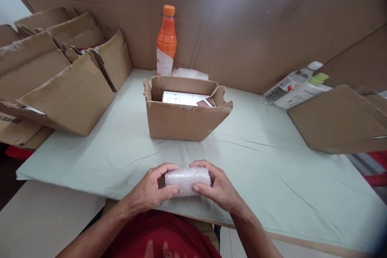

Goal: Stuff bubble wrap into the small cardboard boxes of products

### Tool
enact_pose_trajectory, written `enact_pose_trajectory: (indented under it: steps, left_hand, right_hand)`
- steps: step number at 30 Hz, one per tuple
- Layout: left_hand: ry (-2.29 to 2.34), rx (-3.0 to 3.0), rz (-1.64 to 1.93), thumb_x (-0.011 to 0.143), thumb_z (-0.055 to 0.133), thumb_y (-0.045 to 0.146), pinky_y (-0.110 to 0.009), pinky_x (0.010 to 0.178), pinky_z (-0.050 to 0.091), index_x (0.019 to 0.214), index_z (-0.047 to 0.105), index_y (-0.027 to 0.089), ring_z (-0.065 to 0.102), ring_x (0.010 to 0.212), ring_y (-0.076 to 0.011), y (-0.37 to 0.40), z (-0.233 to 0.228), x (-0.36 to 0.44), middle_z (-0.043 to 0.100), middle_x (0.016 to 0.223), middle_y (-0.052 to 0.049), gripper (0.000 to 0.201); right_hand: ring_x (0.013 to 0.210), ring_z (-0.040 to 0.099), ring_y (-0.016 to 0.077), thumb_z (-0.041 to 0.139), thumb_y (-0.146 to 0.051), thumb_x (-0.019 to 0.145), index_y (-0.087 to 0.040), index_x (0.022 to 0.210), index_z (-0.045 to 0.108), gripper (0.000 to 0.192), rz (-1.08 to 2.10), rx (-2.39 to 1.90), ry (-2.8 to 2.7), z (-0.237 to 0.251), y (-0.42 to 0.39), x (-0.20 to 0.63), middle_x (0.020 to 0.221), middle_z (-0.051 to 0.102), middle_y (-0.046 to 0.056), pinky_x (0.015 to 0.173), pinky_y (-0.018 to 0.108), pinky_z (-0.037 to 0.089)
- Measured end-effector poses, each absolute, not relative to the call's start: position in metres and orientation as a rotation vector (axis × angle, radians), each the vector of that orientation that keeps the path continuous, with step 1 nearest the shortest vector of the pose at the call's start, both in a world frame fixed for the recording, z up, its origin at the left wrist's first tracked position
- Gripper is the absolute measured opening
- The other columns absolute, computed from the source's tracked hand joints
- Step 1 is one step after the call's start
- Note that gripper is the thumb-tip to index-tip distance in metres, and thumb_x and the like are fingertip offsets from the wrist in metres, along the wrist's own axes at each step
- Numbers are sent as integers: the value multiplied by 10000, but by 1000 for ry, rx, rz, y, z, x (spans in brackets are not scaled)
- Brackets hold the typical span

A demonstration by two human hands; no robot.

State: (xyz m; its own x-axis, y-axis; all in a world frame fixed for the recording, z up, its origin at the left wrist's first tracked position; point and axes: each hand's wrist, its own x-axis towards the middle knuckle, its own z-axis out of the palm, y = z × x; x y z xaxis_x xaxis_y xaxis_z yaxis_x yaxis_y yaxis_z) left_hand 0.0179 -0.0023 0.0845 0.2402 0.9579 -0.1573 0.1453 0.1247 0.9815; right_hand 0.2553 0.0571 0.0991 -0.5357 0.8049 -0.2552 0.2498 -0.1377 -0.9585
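Note:
A roll of clear bubble wrap (188, 178) lies crosswise at the table's near edge, between my two hands. My left hand (159, 185) grips its left end, thumb on the near side and fingers over the far side. My right hand (213, 185) holds the right end in the same way. Whether something is wrapped inside cannot be made out. Just beyond stands a cut-down cardboard box (178, 123), open at the top, with a white printed box or leaflet (184, 98) inside it.
Several cardboard bins (72, 92) crowd the left side. Behind the middle box stand an orange bottle (167, 38) and a whitish pack (191, 73). At right, a clear plastic bottle (290, 82) leans by another cardboard box (335, 123). A pale cloth (256, 177) covers the table; cardboard walls rise behind.

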Motion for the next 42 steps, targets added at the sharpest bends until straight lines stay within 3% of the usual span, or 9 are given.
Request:
enact_pose_trajectory:
  steps: [4, 7, 12, 18, 22, 26, 32, 42]
  left_hand:
    - [1359, 1781, 1180, 891, 651, 327, -397, 1043, 505, 1316, 591, 222, 619, 1219, -263, 16, 119, -8, 658, 1320, -112, 441]
    - [1596, 2140, 1424, 891, 632, 200, -416, 1066, 501, 1365, 538, 211, 607, 1243, -253, 43, 147, -26, 640, 1338, -119, 484]
    - [1759, 2478, 1482, 838, 615, 129, -464, 1036, 508, 1380, 512, 189, 609, 1191, -277, 86, 172, -43, 644, 1283, -121, 555]
    - [1785, 2449, 1531, 805, 607, 127, -462, 963, 530, 1333, 548, 180, 599, 1149, -285, 104, 176, -44, 665, 1229, -114, 534]
    - [1731, 2481, 1487, 812, 576, 87, -454, 945, 523, 1110, 658, 193, 628, 1039, -257, 111, 172, -44, 726, 954, -51, 326]
    - [1608, 2513, 1542, 839, 571, 73, -412, 873, 537, 929, 671, 195, 626, 969, -238, 101, 174, -35, 713, 840, -36, 181]
    - [1490, 2603, 1462, 875, 607, 61, -387, 831, 518, 999, 665, 183, 613, 914, -217, 58, 177, -11, 730, 879, -48, 184]
    - [1548, 2360, 1655, 881, 634, 79, -356, 799, 546, 1026, 632, 182, 647, 845, -181, 50, 167, -21, 712, 868, -42, 178]
  right_hand:
    - [698, 565, 152, 820, -482, 724, -206, 1065, 653, 469, 1677, -1177, -1659, 110, 61, 269, 847, 632, 24, 607, 248, 467]
    - [701, 576, 155, 825, -472, 718, -212, 1049, 665, 450, 1637, -1179, -1661, 120, 63, 281, 851, 638, 30, 602, 246, 479]
    - [649, 564, 147, 817, -484, 731, -221, 1038, 672, 429, 1541, -1200, -1698, 135, 65, 297, 814, 632, 29, 552, 238, 476]
    - [617, 569, 154, 814, -501, 729, -227, 1030, 680, 429, 1417, -1210, -1729, 145, 66, 310, 774, 638, 29, 518, 241, 480]
    - [588, 574, 154, 814, -504, 728, -234, 1036, 684, 429, 1378, -1211, -1735, 153, 70, 314, 756, 643, 29, 488, 240, 482]
    - [606, 603, 161, 826, -484, 727, -248, 1020, 704, 396, 1274, -1177, -1789, 175, 80, 316, 808, 673, 48, 484, 235, 495]
    - [608, 609, 167, 849, -505, 712, -274, 1030, 729, 411, 1155, -1109, -1794, 215, 102, 309, 854, 686, 56, 453, 244, 482]
    - [687, 620, 148, 917, -526, 603, -278, 945, 737, 460, 1187, -974, -1764, 274, 157, 237, 846, 682, 6, 555, 247, 504]
